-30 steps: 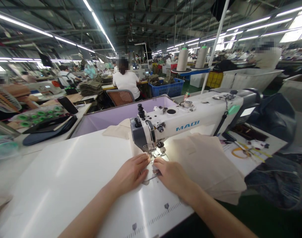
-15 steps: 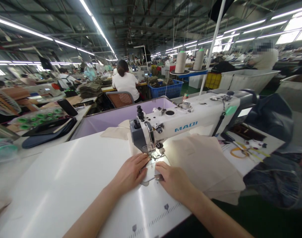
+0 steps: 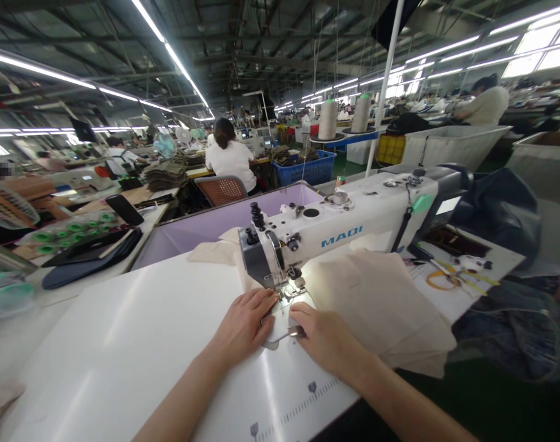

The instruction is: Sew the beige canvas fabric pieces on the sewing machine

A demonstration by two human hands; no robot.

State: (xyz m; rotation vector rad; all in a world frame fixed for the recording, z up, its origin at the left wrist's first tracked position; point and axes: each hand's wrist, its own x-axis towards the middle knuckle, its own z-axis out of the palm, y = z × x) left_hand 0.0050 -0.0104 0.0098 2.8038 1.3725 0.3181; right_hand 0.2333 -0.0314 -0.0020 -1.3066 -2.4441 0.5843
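A white sewing machine [image 3: 341,236] stands before me, its presser foot [image 3: 289,290] lit by a lamp. My left hand [image 3: 243,322] lies flat with fingers stretched out, their tips just left of the foot. Opposite it, my right hand [image 3: 326,337] is closed, thumb and fingertips drawn together in front of the foot. A small shiny metal piece [image 3: 297,331] shows beneath that hand; its kind is unclear. Beige fabric [image 3: 367,288] is spread under the machine arm to the right, and another beige piece [image 3: 213,252] lies behind the needle area. What the fingertips press on is partly hidden.
Two thread cones [image 3: 328,120] stand behind the machine. Yellow-handled scissors [image 3: 443,279] lie at the right. A lilac-lined bin [image 3: 187,230] borders the table's back. At left are green-ended spools [image 3: 72,230] and a dark pouch [image 3: 93,258]. A co-worker [image 3: 229,156] sits ahead.
The view has shifted slightly, moving the background a little left. Both hands stay at the presser foot, with almost the same finger positions. The fabric looks nearly unchanged.
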